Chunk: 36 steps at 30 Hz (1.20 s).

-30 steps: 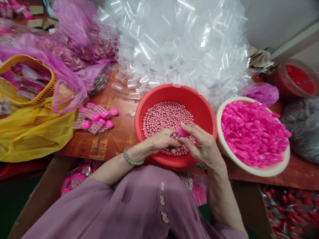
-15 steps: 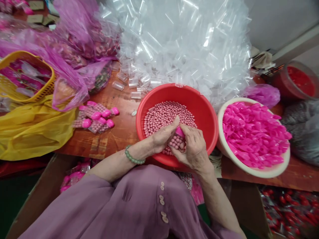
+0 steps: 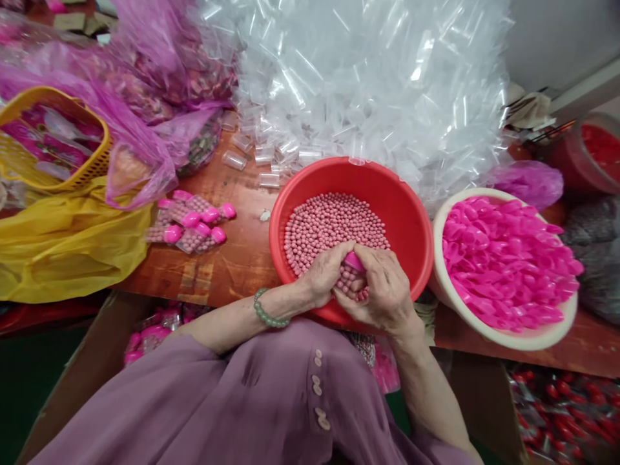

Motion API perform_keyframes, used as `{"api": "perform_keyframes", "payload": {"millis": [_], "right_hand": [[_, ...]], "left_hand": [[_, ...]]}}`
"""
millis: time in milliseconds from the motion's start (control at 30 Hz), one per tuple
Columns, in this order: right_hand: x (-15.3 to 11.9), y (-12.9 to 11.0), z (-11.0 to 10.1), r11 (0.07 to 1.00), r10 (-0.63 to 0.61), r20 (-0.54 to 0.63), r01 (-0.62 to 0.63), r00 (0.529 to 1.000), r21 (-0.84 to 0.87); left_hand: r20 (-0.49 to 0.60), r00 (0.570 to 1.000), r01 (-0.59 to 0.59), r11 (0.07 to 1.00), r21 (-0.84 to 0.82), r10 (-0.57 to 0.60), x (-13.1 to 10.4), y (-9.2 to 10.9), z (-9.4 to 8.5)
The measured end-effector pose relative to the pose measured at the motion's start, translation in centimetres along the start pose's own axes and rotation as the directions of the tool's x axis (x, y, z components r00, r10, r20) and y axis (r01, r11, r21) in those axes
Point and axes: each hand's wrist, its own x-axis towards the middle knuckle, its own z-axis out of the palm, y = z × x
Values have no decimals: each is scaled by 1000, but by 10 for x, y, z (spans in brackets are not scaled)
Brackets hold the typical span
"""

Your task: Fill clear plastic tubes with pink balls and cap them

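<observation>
Holding a small tube of pink beads over the near side of the red basin, both hands were closed around it, so each grip was tight with no gap showing. The left hand wrapped the tube from the left, fingers curled; the right hand pinched a pink cap onto its top, thumb and forefinger pressed against it. Whether the cap was fully seated could not be told. By the look of things, the work was only partly through: a small cluster of capped tubes lay on the surface toward its left edge, just beside a yellow bag, while the basin held many loose beads, the white bowl near the right edge was heaped with caps, and a great pile of empty clear tubes rose along the far edge. A yellow basket sat at the far left.
</observation>
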Motion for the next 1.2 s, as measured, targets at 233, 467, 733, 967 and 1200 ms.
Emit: {"api": "perform_keyframes", "payload": {"millis": [233, 467, 733, 967, 1200], "right_hand": [[-1, -5, -3, 996, -81, 33, 82, 996, -33], [-2, -3, 0, 990, 71, 61, -78, 996, 117], [-6, -7, -1, 965, 133, 69, -145, 989, 219], [6, -19, 0, 994, 32, 30, -35, 999, 103], [12, -30, -7, 996, -86, 10, 86, 996, -4]], "left_hand": [[9, 1000, -29, 998, 53, 29, -7, -2, -2], [1, 1000, 20, 1000, -6, -20, -4, -4, -5], [425, 870, 257, 965, 44, -251, -16, 13, -20], [62, 990, 129, 990, -64, -125, -27, 6, -4], [-54, 999, 1, 1000, 5, -1, -42, 3, 3]]}}
